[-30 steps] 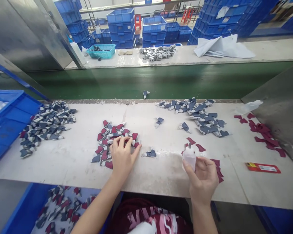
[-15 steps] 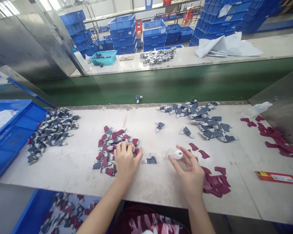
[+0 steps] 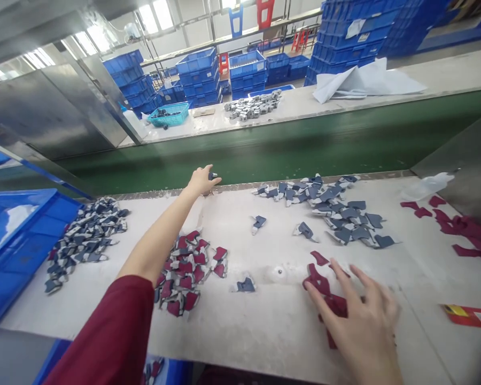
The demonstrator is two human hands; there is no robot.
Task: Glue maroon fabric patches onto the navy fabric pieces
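Left hand reaching out to a green strip, right hand low over loose maroon pieces.
The left hand [image 3: 200, 181] has a small dark part [image 3: 212, 176] between thumb and fingers; whether they pinch it, I cannot tell. The right hand [image 3: 364, 321] has its fingers spread, with maroon pieces [image 3: 318, 280] beneath and just beside the fingertips. Nearer the wearer than the left fingers, under that forearm, lies a cluster of maroon-faced parts [image 3: 186, 262]. Beyond the right fingertips sits a heap of navy-and-white parts [image 3: 347, 214]; to their left, one navy part [image 3: 246, 285] lies alone. The work looks partway: the maroon-faced cluster seems done, while the navy heap and loose maroon pieces seem left.
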